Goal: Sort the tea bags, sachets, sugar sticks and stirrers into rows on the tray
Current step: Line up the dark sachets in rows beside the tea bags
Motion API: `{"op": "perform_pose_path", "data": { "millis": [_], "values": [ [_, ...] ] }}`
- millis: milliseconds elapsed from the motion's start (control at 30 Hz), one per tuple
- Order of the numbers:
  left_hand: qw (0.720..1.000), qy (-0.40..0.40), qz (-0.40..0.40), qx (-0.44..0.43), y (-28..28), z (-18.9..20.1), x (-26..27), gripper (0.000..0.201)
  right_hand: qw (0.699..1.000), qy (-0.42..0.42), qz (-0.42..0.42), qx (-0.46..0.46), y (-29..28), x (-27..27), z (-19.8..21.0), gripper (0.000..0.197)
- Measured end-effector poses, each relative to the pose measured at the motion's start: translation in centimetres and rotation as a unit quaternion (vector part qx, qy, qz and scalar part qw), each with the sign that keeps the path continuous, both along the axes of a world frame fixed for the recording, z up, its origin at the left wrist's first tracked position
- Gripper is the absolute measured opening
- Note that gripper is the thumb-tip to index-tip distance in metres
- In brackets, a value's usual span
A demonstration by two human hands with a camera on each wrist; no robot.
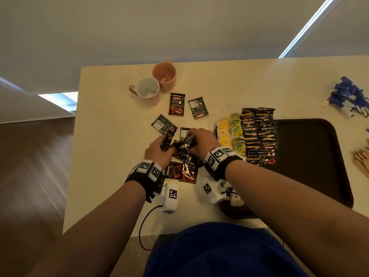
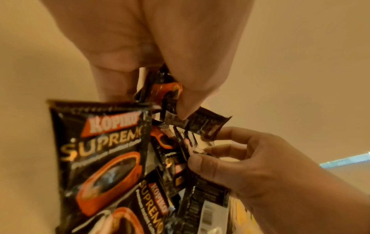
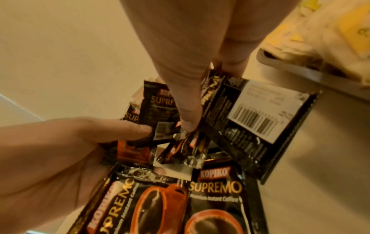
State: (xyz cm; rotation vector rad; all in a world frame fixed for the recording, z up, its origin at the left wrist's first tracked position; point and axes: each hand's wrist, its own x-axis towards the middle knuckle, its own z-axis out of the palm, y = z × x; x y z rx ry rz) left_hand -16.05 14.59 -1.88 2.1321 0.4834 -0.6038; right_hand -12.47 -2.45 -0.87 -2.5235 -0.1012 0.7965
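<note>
Both hands, left hand [image 1: 159,149] and right hand [image 1: 201,139], pinch coffee sachets [image 1: 182,145] left of the tray [image 1: 311,156], which holds rows of tea bags [image 1: 231,132] and sachets.

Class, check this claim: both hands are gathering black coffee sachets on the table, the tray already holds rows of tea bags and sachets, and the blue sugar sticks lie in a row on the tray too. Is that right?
One part is wrong. The sugar sticks are not on the tray; they lie in a loose pile on the table beyond its far corner, as the head view shows. The rest stands.
</note>
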Motion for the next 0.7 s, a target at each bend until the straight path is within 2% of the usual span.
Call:
{"op": "perform_pose_path", "data": {
  "millis": [233,333,433,533,633,700],
  "values": [
    [0.997,0.015,0.037,-0.064,0.6,0.1,-0.1,0.026,0.997,0.001,-0.063,0.045,-0.3,0.0,-0.4,0.036],
    [0.999,0.009,0.046,-0.028,0.8,0.6,-0.1,0.007,0.996,-0.007,-0.074,0.042,-0.7,-0.1,-0.5,0.023],
    [0.999,0.005,0.043,0.013,1.2,0.8,-0.1,0.016,0.995,-0.002,-0.098,0.030,-1.1,0.0,-0.4,0.018],
    [0.996,0.041,0.064,-0.054,1.1,1.2,-0.2,0.015,0.994,0.000,-0.107,0.029,-1.3,-0.1,-0.2,0.017],
    [0.976,0.079,0.141,-0.144,1.0,0.6,-0.2,0.032,0.992,0.001,-0.118,0.047,-1.1,-0.4,0.2,0.019],
    [0.967,0.083,0.163,-0.178,0.6,1.3,-0.1,0.027,0.993,0.014,-0.104,0.048,-0.9,-0.7,0.1,0.023]
  ]
}}
